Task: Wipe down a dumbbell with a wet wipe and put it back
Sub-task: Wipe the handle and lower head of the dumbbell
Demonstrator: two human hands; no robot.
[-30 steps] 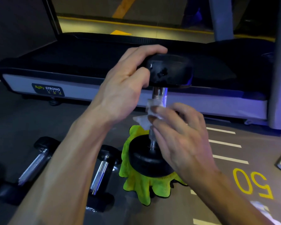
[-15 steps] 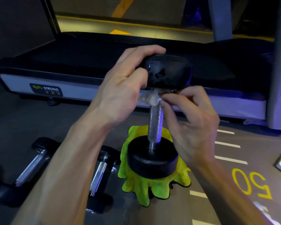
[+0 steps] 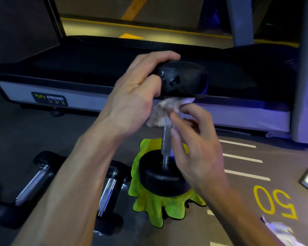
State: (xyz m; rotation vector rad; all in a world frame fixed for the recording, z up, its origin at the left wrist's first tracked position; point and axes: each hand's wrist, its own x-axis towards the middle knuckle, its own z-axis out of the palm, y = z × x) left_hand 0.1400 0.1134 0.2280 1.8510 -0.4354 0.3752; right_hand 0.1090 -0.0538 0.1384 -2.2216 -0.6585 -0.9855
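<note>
On the floor at the far left lie two other dumbbells, side by side and untouched, which suggests the spot where the cleaned one will go back. Next to them a green cloth is spread out, and the dumbbell being cleaned stands upright on it, its lower weight resting on the cloth. The left hand is closed over the upper weight from the side, holding it steady. Just below that weight, the right hand pinches a crumpled wet wipe between thumb and fingertips, with the rest of the fingers loosely spread; the wipe is pressed to the top of the metal handle. The upper weight looks shiny with damp patches, so it has probably been wiped already, while the lower weight shows no clear sign either way. The work seems about midway: the handle is in progress, and putting the dumbbell back is not yet done. At the far right another crumpled wipe lies on the floor.
</note>
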